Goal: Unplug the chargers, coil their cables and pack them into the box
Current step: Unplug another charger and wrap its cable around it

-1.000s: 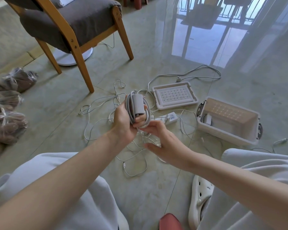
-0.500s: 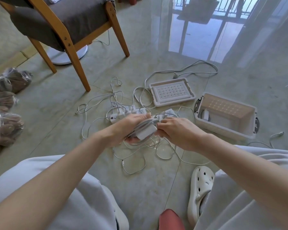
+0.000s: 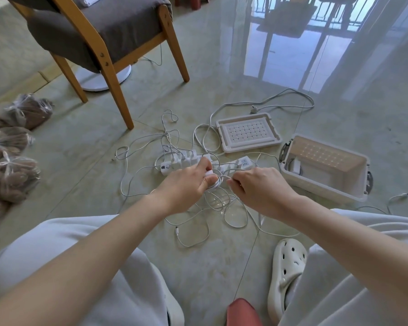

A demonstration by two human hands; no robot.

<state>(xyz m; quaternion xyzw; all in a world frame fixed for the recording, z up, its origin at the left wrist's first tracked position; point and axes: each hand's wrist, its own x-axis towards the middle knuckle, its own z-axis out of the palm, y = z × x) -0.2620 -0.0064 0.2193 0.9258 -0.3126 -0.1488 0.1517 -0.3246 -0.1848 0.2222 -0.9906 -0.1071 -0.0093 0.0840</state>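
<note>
At the bottom edge we see a pink object [image 3: 243, 312] and a white clog [image 3: 287, 267] on the tiled floor, flanked by knees in pale trousers [image 3: 80, 255]. Two bare forearms reach forward over a tangle of loose white cables [image 3: 233, 220]. The left hand [image 3: 186, 184] has its fingers curled round a white charger [image 3: 211, 182] with its lead wound about it, held low above the floor. Just beside it, the right hand [image 3: 262, 187], knuckles up, has its fingertips drawn together on a strand of cable [image 3: 223, 178] coming off that bundle. Just past the hands lies a white power strip [image 3: 172, 164] with several chargers plugged in, and a second strip [image 3: 244, 162] sits to its right. Right of the strips stands the open box [image 3: 325, 191], pale plastic with dark side latches; we make out one white charger block [image 3: 296, 167] against its left end, the rest of its floor bare. The box's lid [image 3: 247, 132] lies apart on the floor to the left of the box, grid side up. Beyond it loops a grey cord [image 3: 280, 94]. Farther back stands a wooden chair [image 3: 104, 43] with a grey cushion, a round white base [image 3: 97, 82] behind its legs, and tied plastic bags [image 3: 14, 161] line the left edge.
</note>
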